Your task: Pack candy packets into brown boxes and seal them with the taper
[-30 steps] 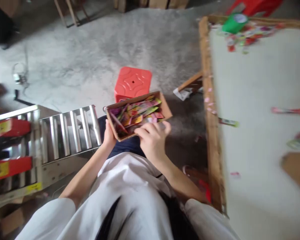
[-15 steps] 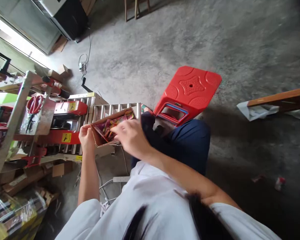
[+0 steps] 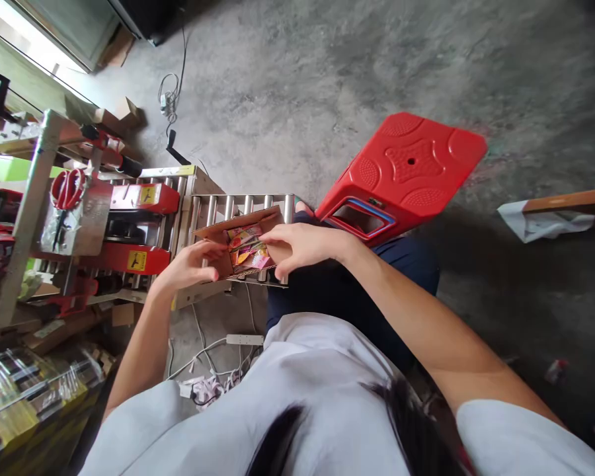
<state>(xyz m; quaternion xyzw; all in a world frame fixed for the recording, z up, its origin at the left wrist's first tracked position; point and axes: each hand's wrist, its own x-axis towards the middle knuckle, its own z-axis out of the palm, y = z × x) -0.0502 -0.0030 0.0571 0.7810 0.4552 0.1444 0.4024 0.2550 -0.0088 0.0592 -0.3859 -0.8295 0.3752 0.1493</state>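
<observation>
Overhead, looking down past a white shirt at a concrete floor [image 3: 287,86]; largest fixture is the roller conveyor [image 3: 238,211] with its red-guarded machine [image 3: 129,228] to the person's left, a pair of red scissors [image 3: 67,188] hung on the frame beside it. A red plastic stool [image 3: 411,165] stands just right of the rollers, near the person's knee. Between both hands — the small cardboard box [image 3: 238,248], open-topped, packed with bright sachets [image 3: 248,246], its base resting at the near end of the rollers or just over it; cannot tell which. Left hand [image 3: 191,263] lies along the box's near-left side, fingers curled loosely against the wall, thumb up at the rim. Right hand [image 3: 302,246] grips the right end, fingers spread over the top edge and partly over the contents. Judgement: the load is loose, so the box wants to stay level, both walls supported — pressure low on the sides rather than at the flaps, which look soft. Setting it square to the rollers would likely keep the sachets from sliding out.
</observation>
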